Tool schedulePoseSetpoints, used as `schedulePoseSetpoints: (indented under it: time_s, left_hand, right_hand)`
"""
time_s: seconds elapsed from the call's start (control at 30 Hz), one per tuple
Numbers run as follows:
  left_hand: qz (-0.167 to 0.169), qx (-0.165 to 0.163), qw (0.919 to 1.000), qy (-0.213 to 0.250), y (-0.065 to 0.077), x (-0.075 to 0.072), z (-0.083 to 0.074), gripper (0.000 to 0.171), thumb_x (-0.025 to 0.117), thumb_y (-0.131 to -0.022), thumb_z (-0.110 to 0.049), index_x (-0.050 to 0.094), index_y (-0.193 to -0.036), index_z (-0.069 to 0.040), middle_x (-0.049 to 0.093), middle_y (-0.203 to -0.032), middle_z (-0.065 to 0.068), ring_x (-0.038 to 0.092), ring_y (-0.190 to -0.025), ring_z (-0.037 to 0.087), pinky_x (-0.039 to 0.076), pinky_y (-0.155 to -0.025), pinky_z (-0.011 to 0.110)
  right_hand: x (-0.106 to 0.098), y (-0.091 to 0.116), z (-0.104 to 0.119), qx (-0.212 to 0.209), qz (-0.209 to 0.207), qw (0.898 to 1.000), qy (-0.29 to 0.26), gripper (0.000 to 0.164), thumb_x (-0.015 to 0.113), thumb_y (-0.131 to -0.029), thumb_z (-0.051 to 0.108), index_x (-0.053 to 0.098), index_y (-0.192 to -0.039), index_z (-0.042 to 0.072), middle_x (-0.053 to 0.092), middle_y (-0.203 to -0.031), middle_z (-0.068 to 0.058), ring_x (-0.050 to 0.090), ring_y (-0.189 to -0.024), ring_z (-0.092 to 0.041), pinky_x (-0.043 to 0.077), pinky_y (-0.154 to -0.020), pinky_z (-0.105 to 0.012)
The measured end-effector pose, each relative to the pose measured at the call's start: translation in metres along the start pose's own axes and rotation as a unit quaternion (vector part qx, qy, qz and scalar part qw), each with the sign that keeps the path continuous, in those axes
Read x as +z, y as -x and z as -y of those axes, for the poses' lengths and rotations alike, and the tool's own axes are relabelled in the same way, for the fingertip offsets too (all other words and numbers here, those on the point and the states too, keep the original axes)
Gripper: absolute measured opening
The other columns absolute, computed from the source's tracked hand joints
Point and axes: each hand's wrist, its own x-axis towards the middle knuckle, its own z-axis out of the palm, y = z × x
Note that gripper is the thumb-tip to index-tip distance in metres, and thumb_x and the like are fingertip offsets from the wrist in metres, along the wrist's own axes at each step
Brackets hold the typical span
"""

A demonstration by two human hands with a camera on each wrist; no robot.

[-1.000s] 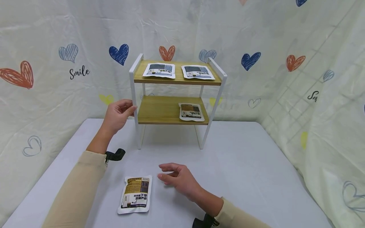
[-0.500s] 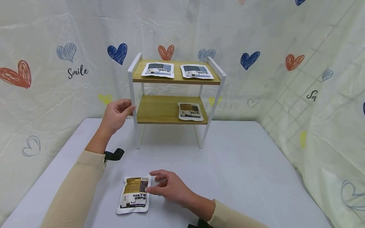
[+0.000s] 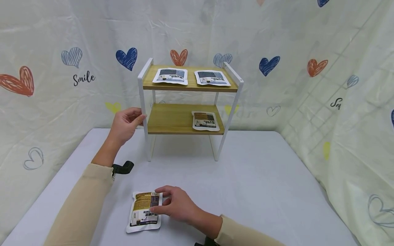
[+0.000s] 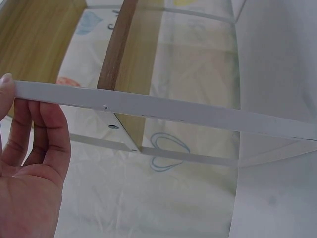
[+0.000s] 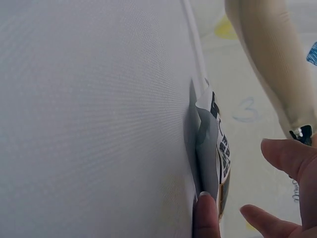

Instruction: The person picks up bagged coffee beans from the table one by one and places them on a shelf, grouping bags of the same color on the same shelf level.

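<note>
A two-tier rack [image 3: 170, 119] with wooden shelves and a white frame stands at the back of the table. My left hand [image 3: 123, 126] pinches its left front leg [image 4: 188, 110] between thumb and fingers, as the left wrist view confirms. Near the front lies a white foil pouch [image 3: 141, 217] with a gold and dark label. My right hand [image 3: 181, 206] reaches over the pouch's right edge. In the right wrist view one fingertip [image 5: 205, 213] is at the pouch's edge against the table, while the thumb [image 5: 285, 156] stands apart above it.
Two white pouches with blue labels, a left one [image 3: 170, 76] and a right one [image 3: 212, 78], lie on the top shelf. A brown-labelled pouch [image 3: 205, 121] lies at the right of the lower shelf. A heart-printed curtain [image 3: 197, 30] hangs behind the white table [image 3: 261, 177].
My right hand has moved left, from beside the front pouch to over its right edge. The left hand keeps its hold on the rack's leg, and the pouches stay in place.
</note>
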Motion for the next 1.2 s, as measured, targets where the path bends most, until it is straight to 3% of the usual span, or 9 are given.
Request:
schedulePoseSetpoints:
  time_s: [0.37, 0.6, 0.73, 0.97, 1.2]
  left_hand:
    - [-0.001, 0.002, 1.0, -0.002, 0.0, 0.001, 0.0, 0.033, 0.069, -0.098, -0.026, 0.071, -0.122, -0.002, 0.071, -0.097, -0.016, 0.07, -0.084, 0.007, 0.06, -0.08, 0.017]
    - [-0.001, -0.002, 1.0, -0.004, 0.001, 0.001, -0.001, 0.034, 0.069, -0.099, -0.026, 0.07, -0.123, -0.002, 0.071, -0.097, -0.017, 0.07, -0.084, 0.006, 0.059, -0.08, 0.017]
    - [-0.002, -0.003, 1.0, -0.004, 0.001, 0.002, -0.002, 0.034, 0.069, -0.099, -0.026, 0.07, -0.124, -0.003, 0.071, -0.098, -0.017, 0.07, -0.085, 0.006, 0.059, -0.08, 0.016]
    - [-0.004, -0.001, 1.0, -0.004, 0.001, 0.001, 0.0, 0.034, 0.069, -0.099, -0.025, 0.07, -0.123, -0.002, 0.07, -0.096, -0.017, 0.069, -0.084, 0.006, 0.059, -0.079, 0.016]
    - [-0.001, 0.005, 1.0, 0.0, 0.001, 0.002, 0.001, 0.033, 0.07, -0.098, -0.024, 0.07, -0.122, -0.001, 0.071, -0.095, -0.017, 0.069, -0.083, 0.006, 0.059, -0.079, 0.016]
  right_hand:
    - [0.007, -0.006, 0.006, -0.003, -0.004, 0.999, 0.048, 0.057, 0.092, -0.076, 0.029, 0.069, -0.127, 0.02, 0.06, -0.11, -0.005, 0.057, -0.084, -0.012, 0.049, -0.062, -0.022]
    - [0.011, -0.007, 0.01, -0.002, 0.005, 0.995, 0.095, 0.06, 0.093, -0.075, 0.032, 0.069, -0.13, 0.024, 0.052, -0.111, -0.004, 0.048, -0.089, -0.014, 0.045, -0.066, -0.023]
    - [0.012, -0.006, 0.012, -0.001, 0.004, 0.993, 0.117, 0.061, 0.093, -0.075, 0.034, 0.069, -0.131, 0.027, 0.049, -0.11, -0.005, 0.045, -0.091, -0.015, 0.044, -0.071, -0.026]
    - [0.015, -0.008, 0.014, 0.026, -0.003, 0.992, 0.125, 0.062, 0.093, -0.074, 0.038, 0.067, -0.131, 0.033, 0.048, -0.117, -0.009, 0.052, -0.097, -0.019, 0.054, -0.088, -0.039]
    - [0.017, -0.011, 0.015, 0.039, -0.006, 0.989, 0.14, 0.062, 0.093, -0.074, 0.04, 0.067, -0.13, 0.036, 0.047, -0.119, -0.009, 0.052, -0.099, -0.02, 0.054, -0.092, -0.041]
